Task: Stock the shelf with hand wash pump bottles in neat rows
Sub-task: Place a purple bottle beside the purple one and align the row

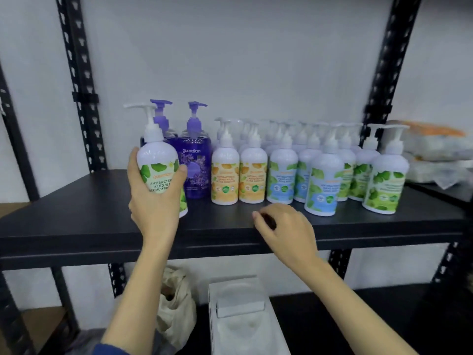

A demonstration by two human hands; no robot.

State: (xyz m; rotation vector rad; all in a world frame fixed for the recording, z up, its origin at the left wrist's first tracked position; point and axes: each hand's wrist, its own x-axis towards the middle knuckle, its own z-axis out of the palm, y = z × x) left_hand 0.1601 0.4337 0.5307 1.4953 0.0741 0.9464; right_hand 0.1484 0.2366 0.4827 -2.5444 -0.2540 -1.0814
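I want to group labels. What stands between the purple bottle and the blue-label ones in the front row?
In the head view, two orange-label bottles stand side by side between the purple bottle and the blue-label bottles.

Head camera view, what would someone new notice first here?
The left hand grips a green-leaf hand wash bottle at the shelf's left front. Behind it stand two purple bottles, then rows of white pump bottles to the right. The right hand hovers empty at the front edge.

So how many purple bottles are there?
2. One purple bottle stands at the front, right of the green-label bottle in the left hand; the other purple bottle is behind that held one. More may be hidden.
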